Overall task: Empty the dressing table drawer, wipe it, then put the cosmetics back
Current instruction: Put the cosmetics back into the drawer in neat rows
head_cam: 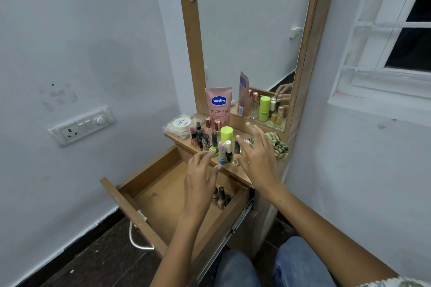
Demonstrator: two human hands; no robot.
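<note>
Cosmetics (211,134) stand crowded on the wooden shelf (233,171) under the mirror (251,30): a pink Vaseline tube (218,105) at the back, a lime-capped bottle (226,135) in the middle, nail polish bottles (203,140) and small vials along the front edge, and a white-lidded jar (181,123) on the left. A checked cloth (278,145) lies bunched at the shelf's right end, just beside the right hand.

The drawer (161,196) is pulled out below, its floor mostly bare, with a few small bottles (220,197) at its back right corner. With the cloth set aside and most items up on the shelf, this reads as the putting-back step, early on, though emptying cannot be ruled out.

The left hand (200,184) hovers over the drawer, fingers loosely spread toward the front row, holding nothing. The right hand (257,158) reaches in from the right with fingers splayed wide around the cluster's end, its fingertips near a small vial; no grip is closed.

The next move likely calls for a gentle pinch on one or two of the front bottles, lifted straight up. They stand packed together at the shelf edge, so a sideways brush could topple several into the drawer or onto the floor.
</note>
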